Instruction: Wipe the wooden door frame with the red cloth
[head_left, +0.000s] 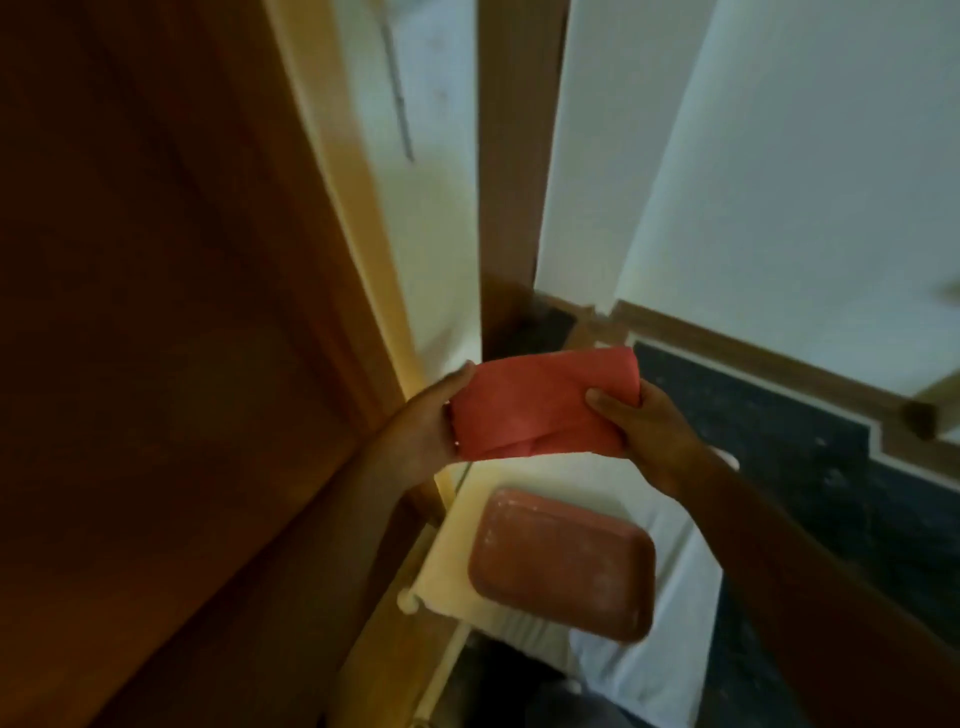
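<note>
A folded red cloth (540, 402) is stretched between both hands at mid-frame. My left hand (421, 431) grips its left edge and my right hand (644, 431) pinches its right end, thumb on top. The wooden door frame (514, 156) rises as a brown upright just behind and above the cloth, apart from it. A large brown wooden door panel (156, 312) with a pale lit edge (353, 208) fills the left side, close to my left hand.
Below the cloth stands a red plastic stool seat (561, 566) on a pale floor. White walls (779, 156) lie to the right, with a brown skirting (753, 358) and dark speckled floor (779, 441). A white pipe (447, 660) runs low along the door's base.
</note>
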